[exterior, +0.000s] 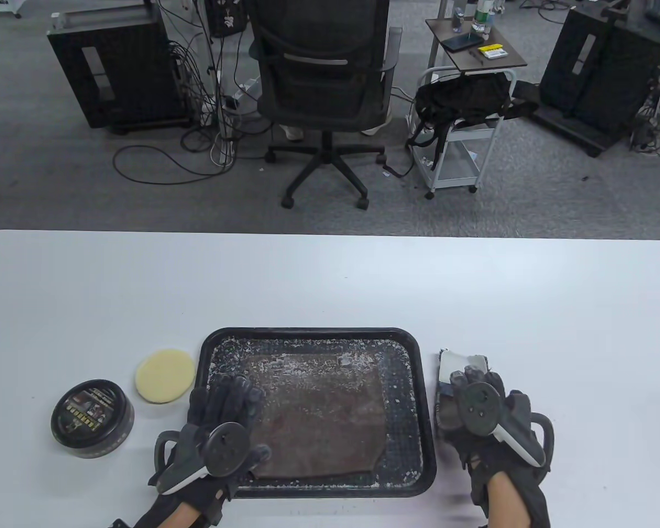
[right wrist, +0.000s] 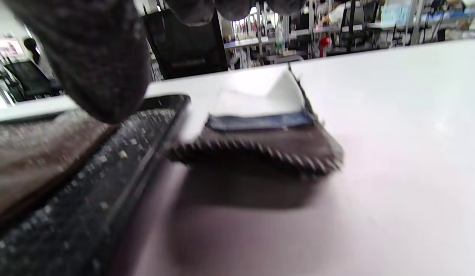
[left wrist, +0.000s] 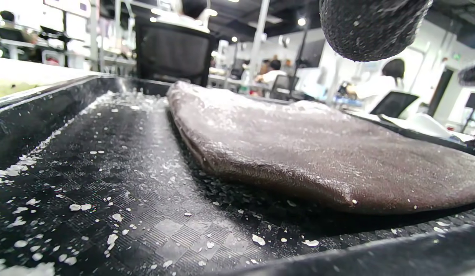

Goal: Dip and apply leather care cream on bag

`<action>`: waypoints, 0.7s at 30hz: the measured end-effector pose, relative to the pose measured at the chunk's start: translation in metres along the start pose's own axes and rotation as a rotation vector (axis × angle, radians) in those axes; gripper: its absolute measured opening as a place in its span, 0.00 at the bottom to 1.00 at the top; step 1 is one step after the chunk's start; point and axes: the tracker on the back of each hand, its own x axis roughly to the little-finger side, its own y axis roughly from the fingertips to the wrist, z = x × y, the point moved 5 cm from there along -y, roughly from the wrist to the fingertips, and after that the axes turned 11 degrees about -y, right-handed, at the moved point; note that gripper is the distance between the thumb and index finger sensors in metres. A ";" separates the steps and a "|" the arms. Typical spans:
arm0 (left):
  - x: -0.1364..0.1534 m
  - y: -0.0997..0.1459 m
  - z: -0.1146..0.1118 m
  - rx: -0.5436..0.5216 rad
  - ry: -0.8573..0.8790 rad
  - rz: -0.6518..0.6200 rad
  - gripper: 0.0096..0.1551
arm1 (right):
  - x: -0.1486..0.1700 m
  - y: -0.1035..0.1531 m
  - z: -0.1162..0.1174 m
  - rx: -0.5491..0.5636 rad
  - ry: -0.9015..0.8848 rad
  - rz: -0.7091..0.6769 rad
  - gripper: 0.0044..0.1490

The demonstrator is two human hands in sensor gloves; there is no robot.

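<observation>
- We find the left hand (exterior: 225,423) over the near left corner of the black tray (exterior: 426,385), fingers spread fairly straight over the tray and gripping nothing. The left wrist view shows one fingertip hanging clear above the leather.
- The right hand (exterior: 481,410) lies over a folded cloth (exterior: 462,363) on the table (exterior: 330,286), just beside the tray's right rim. The right wrist view shows its fingertips above the cloth; we cannot tell whether they touch or pinch it.
- The brown leather bag (exterior: 313,412) lies flat in the tray, dusted with white flecks, which also litter the tray floor.
- The cream tin (exterior: 92,421) stands left of the tray with its lid on; its contents are hidden. The yellow sponge (exterior: 165,376) lies beside it, untouched.
- In our judgement dipping has not begun: the lid must come off first, then the sponge should take only a little cream.
- We advise steadying the bag with one hand while spreading.
</observation>
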 end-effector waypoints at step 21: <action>0.006 -0.016 -0.024 0.195 -0.062 0.025 0.49 | 0.039 -0.033 0.042 -0.015 -0.020 0.098 0.37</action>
